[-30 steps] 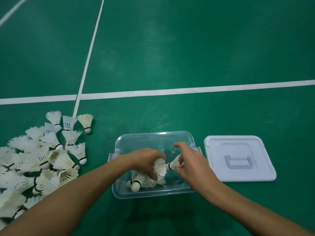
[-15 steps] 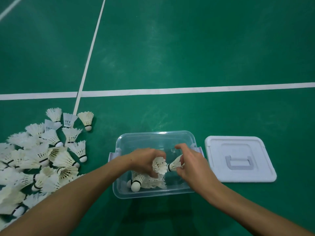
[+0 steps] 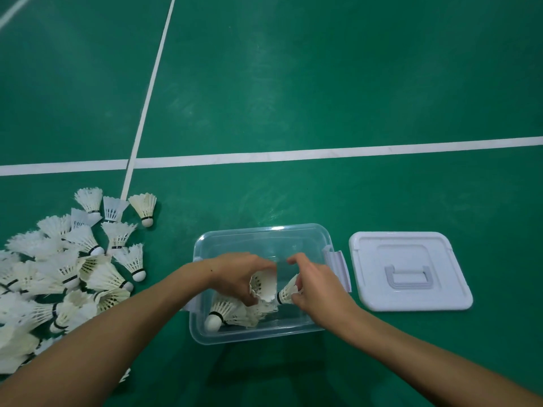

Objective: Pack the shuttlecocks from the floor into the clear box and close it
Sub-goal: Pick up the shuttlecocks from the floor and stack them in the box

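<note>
1. The left hand [image 3: 238,274] is reaching from the lower left over the clear plastic box [image 3: 264,239], wrist bent, fingers curling down around the feather skirt of a white shuttlecock [image 3: 263,284] and gripping it.
2. The right hand [image 3: 317,284] is coming in from the lower right, thumb raised, fingers pinching a second shuttlecock [image 3: 286,292] by its feathers.
3. Both hands are hovering inside the box, almost touching.
4. More shuttlecocks [image 3: 232,312] are lying on the box bottom.
5. A loose pile of shuttlecocks [image 3: 58,274] is lying on the green court floor [image 3: 293,83], left of the box.
6. The white lid [image 3: 408,270] is lying flat just right of the box.
</note>
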### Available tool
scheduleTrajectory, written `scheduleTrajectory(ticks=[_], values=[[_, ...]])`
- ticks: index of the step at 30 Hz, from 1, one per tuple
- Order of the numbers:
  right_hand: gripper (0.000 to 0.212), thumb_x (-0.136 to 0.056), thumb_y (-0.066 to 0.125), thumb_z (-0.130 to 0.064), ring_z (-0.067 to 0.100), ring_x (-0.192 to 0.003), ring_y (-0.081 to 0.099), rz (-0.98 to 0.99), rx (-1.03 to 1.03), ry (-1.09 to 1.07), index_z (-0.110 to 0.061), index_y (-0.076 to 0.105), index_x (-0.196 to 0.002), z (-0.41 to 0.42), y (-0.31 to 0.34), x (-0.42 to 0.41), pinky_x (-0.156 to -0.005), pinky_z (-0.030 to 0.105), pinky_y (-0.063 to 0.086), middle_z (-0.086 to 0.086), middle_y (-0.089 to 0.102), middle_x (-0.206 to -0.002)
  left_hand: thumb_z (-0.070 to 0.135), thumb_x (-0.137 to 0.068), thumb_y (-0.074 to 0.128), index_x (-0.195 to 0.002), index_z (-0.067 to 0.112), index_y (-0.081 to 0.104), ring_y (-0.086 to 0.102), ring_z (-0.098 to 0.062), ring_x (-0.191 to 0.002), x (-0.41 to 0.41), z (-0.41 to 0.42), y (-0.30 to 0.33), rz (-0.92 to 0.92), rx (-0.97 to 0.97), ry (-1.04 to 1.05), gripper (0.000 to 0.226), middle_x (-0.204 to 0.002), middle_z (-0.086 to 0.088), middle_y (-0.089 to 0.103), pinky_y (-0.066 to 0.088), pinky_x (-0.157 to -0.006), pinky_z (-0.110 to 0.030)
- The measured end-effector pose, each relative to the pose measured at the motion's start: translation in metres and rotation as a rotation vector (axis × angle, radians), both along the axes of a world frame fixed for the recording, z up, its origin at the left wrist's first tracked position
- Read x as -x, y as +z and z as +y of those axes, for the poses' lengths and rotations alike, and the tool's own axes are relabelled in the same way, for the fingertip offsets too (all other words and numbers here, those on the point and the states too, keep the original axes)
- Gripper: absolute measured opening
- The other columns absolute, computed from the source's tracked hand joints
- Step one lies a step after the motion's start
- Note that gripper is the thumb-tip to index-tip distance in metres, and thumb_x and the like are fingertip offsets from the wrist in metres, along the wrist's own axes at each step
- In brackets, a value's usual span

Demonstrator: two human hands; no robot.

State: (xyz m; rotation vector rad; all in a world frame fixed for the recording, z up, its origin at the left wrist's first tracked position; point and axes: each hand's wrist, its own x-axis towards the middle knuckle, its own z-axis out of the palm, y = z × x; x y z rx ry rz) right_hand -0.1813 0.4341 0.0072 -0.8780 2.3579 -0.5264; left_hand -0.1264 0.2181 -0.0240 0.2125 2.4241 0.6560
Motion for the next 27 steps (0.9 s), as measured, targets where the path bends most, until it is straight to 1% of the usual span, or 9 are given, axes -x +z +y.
scheduleTrajectory(ticks=[3, 7, 10, 12, 17, 20, 23, 25, 27], values=[[0.065, -0.091, 0.074, -0.003, 0.013, -0.088, 0.064, -0.123, 0.014, -0.017, -0.019, 0.045, -0.147, -0.006, -0.006, 0.004, -0.077, 0.027, 0.054, -0.001, 0.067, -0.096, 0.033, -0.08, 0.085, -0.128, 0.03, 0.055, 0.06, -0.016, -0.092, -0.002, 0.0, 0.001, -0.013, 0.005, 0.004, 0.057, -0.106, 0.012, 0.063, 0.05, -0.076, -0.034], [0.066, -0.092, 0.073, -0.001, 0.009, -0.088, 0.063, -0.161, -0.002, 0.011, -0.02, 0.044, -0.149, -0.01, -0.008, 0.009, -0.073, 0.02, 0.051, -0.005, 0.065, -0.096, 0.036, -0.081, 0.084, -0.135, 0.032, 0.051, 0.059, -0.016, -0.094, -0.002, 0.005, -0.002, -0.004, 0.053, 0.011, 0.064, -0.113, 0.008, 0.066, 0.054, -0.081, -0.039], [0.065, -0.091, 0.071, 0.001, 0.009, -0.086, 0.062, -0.151, 0.006, 0.005, -0.02, 0.046, -0.147, -0.008, -0.008, 0.013, -0.071, 0.02, 0.051, -0.005, 0.064, -0.096, 0.036, -0.081, 0.085, -0.129, 0.031, 0.053, 0.057, -0.016, -0.088, -0.003, 0.007, -0.004, -0.007, 0.041, 0.019, 0.058, -0.101, 0.012, 0.059, 0.049, -0.073, -0.035], [0.063, -0.092, 0.071, 0.0, 0.008, -0.085, 0.061, -0.142, 0.006, 0.009, -0.02, 0.047, -0.147, -0.006, -0.009, 0.012, -0.069, 0.019, 0.05, -0.005, 0.064, -0.096, 0.034, -0.081, 0.085, -0.128, 0.031, 0.054, 0.058, -0.016, -0.088, -0.003, 0.008, -0.004, -0.008, 0.027, 0.025, 0.056, -0.101, 0.013, 0.059, 0.048, -0.074, -0.034], [0.06, -0.092, 0.07, 0.001, 0.013, -0.092, 0.064, -0.176, -0.04, 0.003, -0.017, 0.048, -0.145, -0.009, -0.018, 0.01, -0.081, 0.027, 0.055, -0.004, 0.066, -0.098, 0.033, -0.082, 0.086, -0.138, 0.028, 0.053, 0.057, -0.015, -0.093, -0.004, 0.008, -0.006, 0.01, 0.023, 0.028, 0.065, -0.116, 0.006, 0.066, 0.044, -0.076, -0.032], [0.056, -0.092, 0.069, 0.003, 0.015, -0.093, 0.063, -0.253, -0.086, -0.028, -0.015, 0.051, -0.142, -0.016, -0.026, 0.013, -0.08, 0.025, 0.054, -0.003, 0.063, -0.098, 0.033, -0.082, 0.086, -0.138, 0.03, 0.054, 0.055, -0.015, -0.097, -0.004, 0.011, -0.007, 0.026, 0.028, 0.033, 0.065, -0.122, 0.004, 0.064, 0.041, -0.078, -0.031], [0.054, -0.091, 0.069, 0.005, 0.014, -0.092, 0.062, -0.344, -0.114, -0.09, -0.015, 0.052, -0.138, -0.02, -0.031, 0.019, -0.082, 0.029, 0.058, -0.003, 0.06, -0.1, 0.034, -0.082, 0.086, -0.138, 0.032, 0.054, 0.055, -0.016, -0.107, -0.004, 0.011, -0.009, 0.04, 0.038, 0.056, 0.065, -0.13, 0.003, 0.061, 0.038, -0.081, -0.03], [0.054, -0.092, 0.069, 0.007, 0.015, -0.091, 0.063, -0.389, -0.113, -0.124, -0.016, 0.052, -0.138, -0.02, -0.032, 0.022, -0.082, 0.031, 0.06, 0.0, 0.061, -0.102, 0.034, -0.082, 0.087, -0.138, 0.032, 0.054, 0.052, -0.013, -0.102, -0.004, 0.011, -0.01, 0.025, 0.024, 0.066, 0.065, -0.13, 0.006, 0.063, 0.037, -0.08, -0.03], [0.056, -0.091, 0.069, 0.009, 0.017, -0.087, 0.065, -0.43, -0.123, -0.147, -0.016, 0.05, -0.137, -0.018, -0.033, 0.023, -0.08, 0.036, 0.063, 0.004, 0.063, -0.103, 0.034, -0.081, 0.088, -0.135, 0.032, 0.055, 0.053, -0.011, -0.098, -0.004, 0.011, -0.011, 0.003, 0.006, 0.071, 0.064, -0.123, 0.01, 0.064, 0.039, -0.079, -0.03]])
